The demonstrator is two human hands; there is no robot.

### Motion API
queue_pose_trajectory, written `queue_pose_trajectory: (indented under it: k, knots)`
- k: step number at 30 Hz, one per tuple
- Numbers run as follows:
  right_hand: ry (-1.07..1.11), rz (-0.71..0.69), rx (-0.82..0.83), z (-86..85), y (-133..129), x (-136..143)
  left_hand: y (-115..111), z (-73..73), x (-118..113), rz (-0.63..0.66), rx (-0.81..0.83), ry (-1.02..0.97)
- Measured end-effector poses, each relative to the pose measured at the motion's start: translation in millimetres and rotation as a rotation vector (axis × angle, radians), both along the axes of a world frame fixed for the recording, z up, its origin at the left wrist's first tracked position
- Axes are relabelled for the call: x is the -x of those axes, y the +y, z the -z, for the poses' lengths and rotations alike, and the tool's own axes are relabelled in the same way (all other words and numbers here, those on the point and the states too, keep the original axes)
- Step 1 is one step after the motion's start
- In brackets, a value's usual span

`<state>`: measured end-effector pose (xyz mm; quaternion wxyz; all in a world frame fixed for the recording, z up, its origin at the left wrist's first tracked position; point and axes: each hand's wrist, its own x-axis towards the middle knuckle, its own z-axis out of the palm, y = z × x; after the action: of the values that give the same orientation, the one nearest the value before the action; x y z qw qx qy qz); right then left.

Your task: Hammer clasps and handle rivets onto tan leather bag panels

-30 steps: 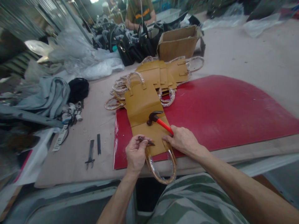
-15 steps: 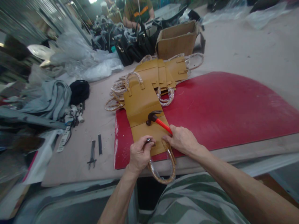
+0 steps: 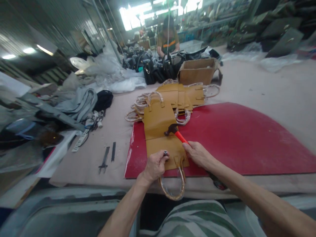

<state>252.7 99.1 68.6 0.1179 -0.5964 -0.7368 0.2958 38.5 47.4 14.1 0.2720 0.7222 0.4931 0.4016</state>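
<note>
My left hand is closed round a small metal punch, held upright on the lower part of a mustard leather bag panel. A wrapped loop handle hangs from the panel's near end, over the table edge. My right hand grips the red handle of a claw hammer, its dark head above the panel, up and to the right of the punch. The panel lies on a red board.
More mustard panels with wrapped handles lie behind, before a cardboard box and black bags. Two dark tools rest left of the board. Plastic wrap and grey cloth are at the left. A person is at the back.
The view has tilted up, showing more of the room. My right hand has lifted off the panel's lower edge and moved right with the hammer. My left hand still holds the punch.
</note>
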Motion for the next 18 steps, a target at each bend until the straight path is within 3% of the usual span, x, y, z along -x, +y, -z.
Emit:
queue_pose_trajectory:
  k: [4,6,12,14,16,18]
  knots:
    - [0.144,0.042,-0.172,-60.0,-22,-13,0,3.4,-1,-0.002,-0.032,0.040]
    - [0.087,0.054,-0.288,-78.3,-39,-19,-1,5.2,-1,-0.015,-0.033,0.042]
    - [-0.324,-0.252,-0.257,-75.1,-68,-28,-1,15.0,1,-0.004,-0.050,0.022]
    - [-0.252,-0.225,-0.335,-86.6,-68,-27,-2,18.7,1,-0.005,-0.054,0.023]
    - [-0.034,-0.101,-0.489,-99.8,-70,-23,-2,22.1,2,-0.013,-0.065,0.014]
    - [0.178,-0.027,-0.637,-101.3,-73,-20,-1,25.0,2,-0.012,-0.078,0.003]
